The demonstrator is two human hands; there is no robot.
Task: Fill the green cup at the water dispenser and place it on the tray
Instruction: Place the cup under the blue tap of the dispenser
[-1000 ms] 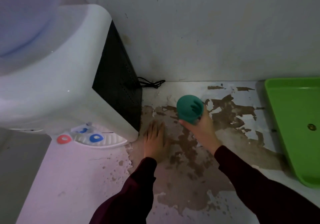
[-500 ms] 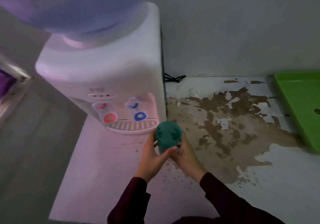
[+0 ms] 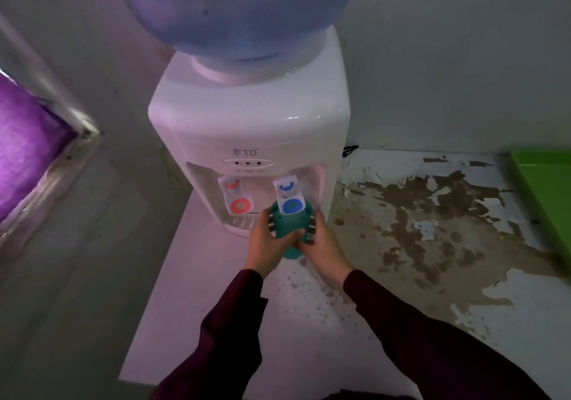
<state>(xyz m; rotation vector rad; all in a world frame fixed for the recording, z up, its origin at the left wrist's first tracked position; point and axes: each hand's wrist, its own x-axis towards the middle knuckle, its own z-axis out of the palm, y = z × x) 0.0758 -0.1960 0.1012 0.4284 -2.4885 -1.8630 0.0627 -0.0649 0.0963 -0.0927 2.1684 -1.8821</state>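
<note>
Raised to the blue tap [image 3: 290,203], teal-green ribbed cup [image 3: 289,229], both hands [image 3: 272,242] clasping it

a: the tall white plastic water dispenser [image 3: 247,127] looks glossy, with a translucent blue plastic bottle [image 3: 236,7] on top.
b: and right of the dispenser?
a: a white painted counter [image 3: 432,239], rough and peeling to matt brown patches, then a smooth bright green plastic tray [image 3: 547,189].
b: the cup?
a: a matt teal-green plastic cup [image 3: 289,229] at the dispenser's blue tap; dark maroon cloth sleeves [image 3: 401,322].
</note>
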